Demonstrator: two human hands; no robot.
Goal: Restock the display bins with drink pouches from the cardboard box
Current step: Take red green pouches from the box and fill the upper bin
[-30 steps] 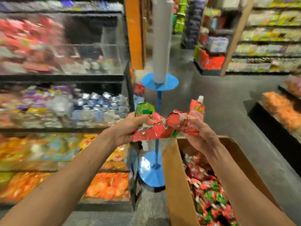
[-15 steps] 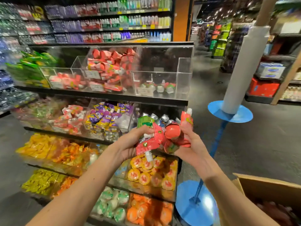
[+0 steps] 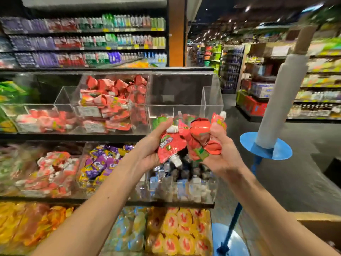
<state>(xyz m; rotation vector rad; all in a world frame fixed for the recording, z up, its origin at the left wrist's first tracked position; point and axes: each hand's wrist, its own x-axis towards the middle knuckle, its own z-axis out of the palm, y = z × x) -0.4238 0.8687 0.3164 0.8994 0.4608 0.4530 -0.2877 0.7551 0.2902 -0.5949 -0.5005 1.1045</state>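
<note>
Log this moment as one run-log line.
left hand grips red pouches | right hand grips more | clear bin behind hands, mostly empty | cardboard box lower right

Black tiered shelves carry clear acrylic bins — red pouches above, purple packets below.

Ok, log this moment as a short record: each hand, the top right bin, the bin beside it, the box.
left hand: grips red drink pouches, one cap pointing down
right hand: grips a red bunch of pouches
top right bin: clear, mostly empty, behind the hands
middle bin: piled with red pouches
cardboard box: only a corner shows, lower right
</note>
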